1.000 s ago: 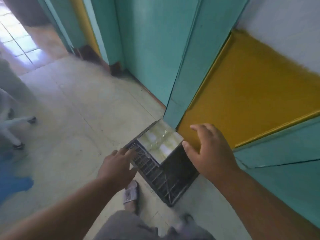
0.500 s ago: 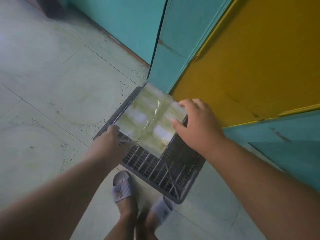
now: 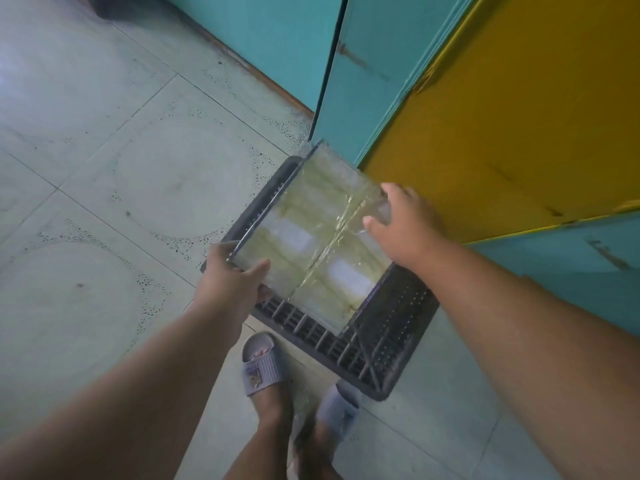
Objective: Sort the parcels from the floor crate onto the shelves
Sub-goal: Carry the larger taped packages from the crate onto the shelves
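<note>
A flat square parcel (image 3: 311,244), wrapped in shiny clear tape with two white labels, is held over a dark slatted plastic crate (image 3: 381,344) on the floor. My left hand (image 3: 232,275) grips the parcel's near left corner, thumb on top. My right hand (image 3: 401,223) clasps its far right edge. The parcel covers most of the crate's far half, so what lies under it is hidden. The near part of the crate shows only its slatted bottom.
A teal and yellow shelf unit (image 3: 502,133) stands right behind the crate, with a teal panel (image 3: 363,81) to its left. My feet in grey slippers (image 3: 259,365) stand at the crate's near edge. Pale tiled floor (image 3: 104,168) spreads to the left.
My hands went from hovering above the crate to gripping the parcel on both sides. The parcel now looks larger and nearer, and the view has tilted down toward the crate.
</note>
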A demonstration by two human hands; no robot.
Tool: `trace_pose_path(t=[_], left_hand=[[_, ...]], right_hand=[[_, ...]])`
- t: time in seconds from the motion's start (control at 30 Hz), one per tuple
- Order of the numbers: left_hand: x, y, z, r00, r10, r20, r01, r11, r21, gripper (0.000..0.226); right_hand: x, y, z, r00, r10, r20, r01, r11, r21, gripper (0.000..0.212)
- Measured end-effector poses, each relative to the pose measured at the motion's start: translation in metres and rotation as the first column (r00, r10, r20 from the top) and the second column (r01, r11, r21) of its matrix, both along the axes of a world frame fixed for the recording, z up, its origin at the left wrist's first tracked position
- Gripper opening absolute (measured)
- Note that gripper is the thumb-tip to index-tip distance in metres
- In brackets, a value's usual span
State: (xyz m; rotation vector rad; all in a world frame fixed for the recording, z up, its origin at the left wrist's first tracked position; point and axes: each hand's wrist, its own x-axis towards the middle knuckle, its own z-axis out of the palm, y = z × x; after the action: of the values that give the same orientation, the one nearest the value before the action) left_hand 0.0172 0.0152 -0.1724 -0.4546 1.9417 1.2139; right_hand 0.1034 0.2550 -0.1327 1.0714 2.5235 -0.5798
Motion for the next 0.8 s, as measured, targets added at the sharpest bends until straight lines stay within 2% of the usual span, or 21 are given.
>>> trace_pose_path(t=[0.13, 0.2, 0.3, 0.4, 0.5, 0.57, 0.63, 0.7, 0.77, 0.8], left_hand=[[0.019, -0.015, 0.099, 0.983, 0.171, 0.066, -0.176, 0.981, 0.085, 0.013], [0.031, -0.026, 0.16, 0.963, 0.252, 0.092, -0.262, 0.957, 0.128, 0.015], [0.045, -0.054, 0.249, 0.953, 0.293, 0.081, -0.303, 0.935, 0.183, 0.024], [0.053, -0.091, 0.316, 0.946, 0.3, 0.119, -0.323, 0.899, 0.297, 0.034], [0.052, -0.119, 0.362, 0.971, 0.188, 0.145, -0.233, 0.877, 0.421, 0.064], [0.05, -0.129, 0.386, 0.996, 0.016, 0.084, -0.054, 0.886, 0.461, 0.069], [0.049, -0.128, 0.409, 0.987, -0.152, -0.046, 0.158, 0.908, 0.389, 0.065], [0.048, -0.123, 0.427, 0.95, -0.27, -0.157, 0.307, 0.901, 0.308, 0.076], [0.047, -0.123, 0.438, 0.915, -0.34, -0.217, 0.392, 0.874, 0.286, 0.081], [0.046, -0.125, 0.442, 0.908, -0.348, -0.232, 0.407, 0.864, 0.297, 0.075]], right_hand=[[0.03, -0.029, 0.095, 0.988, -0.079, -0.13, 0.07, 0.995, -0.075, 0.059], [0.044, -0.045, 0.148, 0.972, -0.103, -0.21, 0.081, 0.99, -0.113, 0.051], [0.06, -0.068, 0.241, 0.934, -0.169, -0.314, 0.098, 0.969, -0.228, 0.054], [0.074, -0.086, 0.327, 0.917, -0.148, -0.372, 0.017, 0.943, -0.333, 0.055], [0.084, -0.102, 0.39, 0.908, -0.127, -0.398, -0.015, 0.942, -0.335, 0.059], [0.086, -0.11, 0.421, 0.904, -0.166, -0.394, 0.023, 0.939, -0.344, 0.064], [0.091, -0.116, 0.446, 0.885, -0.232, -0.404, 0.064, 0.92, -0.386, 0.074], [0.098, -0.122, 0.463, 0.851, -0.318, -0.418, 0.123, 0.895, -0.429, 0.082], [0.106, -0.133, 0.473, 0.837, -0.357, -0.415, 0.187, 0.899, -0.396, 0.066], [0.11, -0.138, 0.472, 0.831, -0.379, -0.407, 0.222, 0.898, -0.381, 0.059]])
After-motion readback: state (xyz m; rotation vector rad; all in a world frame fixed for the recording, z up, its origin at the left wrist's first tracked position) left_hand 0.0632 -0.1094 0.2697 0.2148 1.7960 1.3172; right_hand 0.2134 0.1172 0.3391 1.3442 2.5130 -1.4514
